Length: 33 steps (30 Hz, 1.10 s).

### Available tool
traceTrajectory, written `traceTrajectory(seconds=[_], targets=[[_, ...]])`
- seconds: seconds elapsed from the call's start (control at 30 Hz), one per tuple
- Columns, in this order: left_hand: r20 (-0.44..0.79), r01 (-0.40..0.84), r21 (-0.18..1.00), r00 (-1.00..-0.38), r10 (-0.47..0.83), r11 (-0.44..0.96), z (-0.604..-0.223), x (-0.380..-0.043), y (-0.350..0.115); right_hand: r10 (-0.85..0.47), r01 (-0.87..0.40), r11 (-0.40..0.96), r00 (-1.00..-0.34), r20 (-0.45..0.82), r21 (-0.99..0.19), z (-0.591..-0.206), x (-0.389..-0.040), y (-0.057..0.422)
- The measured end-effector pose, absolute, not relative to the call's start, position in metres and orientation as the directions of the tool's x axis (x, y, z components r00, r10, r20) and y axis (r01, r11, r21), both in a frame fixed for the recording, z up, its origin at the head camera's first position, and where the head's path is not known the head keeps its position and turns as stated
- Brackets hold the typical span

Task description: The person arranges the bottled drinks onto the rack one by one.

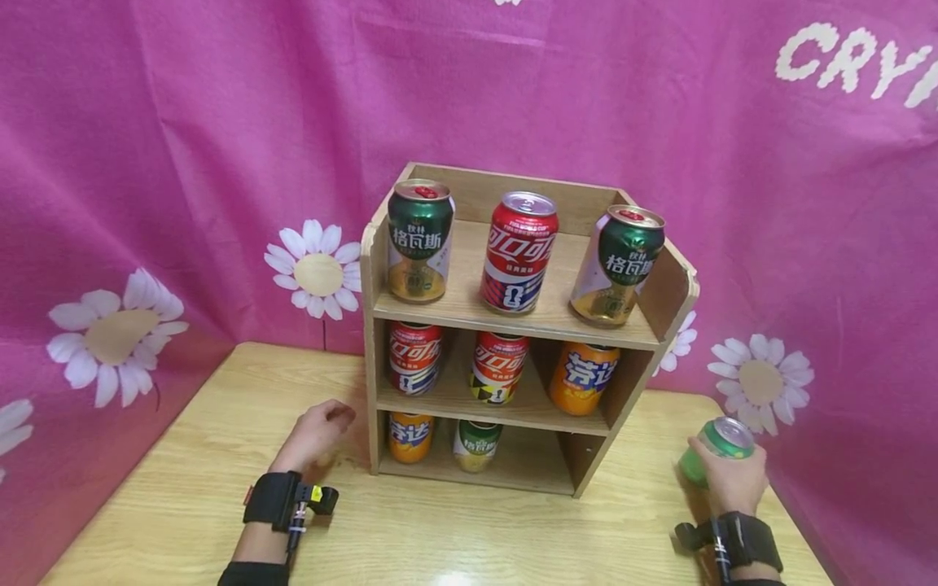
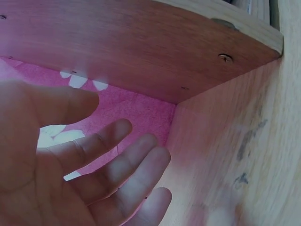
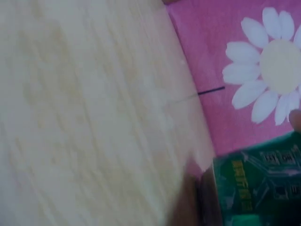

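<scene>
At the right side of the table, my right hand (image 1: 735,480) grips a green can (image 1: 735,437) with a silver top. The right wrist view shows the side of this green can (image 3: 258,186) with yellow lettering; whether its base touches the table cannot be made out. My left hand (image 1: 319,433) is near the left side of the wooden shelf (image 1: 484,419), holding nothing. In the left wrist view, the left hand (image 2: 89,174) has loosely bent, spread fingers beside the shelf's side panel (image 2: 141,42).
On the top shelf stand two green-and-gold cans (image 1: 419,244) (image 1: 620,264) around a red cola can (image 1: 519,254). Below are two red cans (image 1: 414,358) (image 1: 501,366) and an orange can (image 1: 584,378). The bottom shelf holds an orange can (image 1: 410,438) and a green-white can (image 1: 476,445). Pink cloth (image 1: 242,163) hangs behind.
</scene>
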<state>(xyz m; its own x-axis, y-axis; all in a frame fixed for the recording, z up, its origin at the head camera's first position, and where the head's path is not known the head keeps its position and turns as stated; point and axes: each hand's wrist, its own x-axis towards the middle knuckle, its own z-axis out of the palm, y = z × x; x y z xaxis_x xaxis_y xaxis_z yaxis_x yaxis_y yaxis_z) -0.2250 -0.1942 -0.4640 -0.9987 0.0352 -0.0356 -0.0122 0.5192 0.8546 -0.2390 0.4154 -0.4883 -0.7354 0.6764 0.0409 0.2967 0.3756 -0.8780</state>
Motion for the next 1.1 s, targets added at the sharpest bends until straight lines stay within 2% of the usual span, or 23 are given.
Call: traceTrajectory(seconds=[0.27,0.4,0.63,0.83,1.1], targets=[[-0.013,0.015,0.838,-0.999,0.047,0.546,-0.461,-0.227,-0.193,0.461,0.140,0.587,-0.867,0.187,-0.797,-0.466,-0.214,0.394],[0.017,0.044,0.828,-0.998,0.054,0.558,-0.460,-0.226,-0.191,0.351,0.038,0.607,-0.909,0.224,-0.794,-0.456,-0.203,0.380],[0.015,0.049,0.826,-0.998,0.066,0.561,-0.461,-0.225,-0.188,0.195,-0.052,0.662,-0.951,0.239,-0.748,-0.440,-0.187,0.363],[0.040,0.067,0.815,-0.997,0.059,0.575,-0.461,-0.224,-0.189,0.092,-0.151,0.627,-0.960,0.264,-0.765,-0.431,-0.174,0.348],[0.038,0.071,0.815,-0.997,0.069,0.575,-0.461,-0.226,-0.186,-0.108,-0.337,0.443,-0.940,0.324,-0.830,-0.424,-0.162,0.332]])
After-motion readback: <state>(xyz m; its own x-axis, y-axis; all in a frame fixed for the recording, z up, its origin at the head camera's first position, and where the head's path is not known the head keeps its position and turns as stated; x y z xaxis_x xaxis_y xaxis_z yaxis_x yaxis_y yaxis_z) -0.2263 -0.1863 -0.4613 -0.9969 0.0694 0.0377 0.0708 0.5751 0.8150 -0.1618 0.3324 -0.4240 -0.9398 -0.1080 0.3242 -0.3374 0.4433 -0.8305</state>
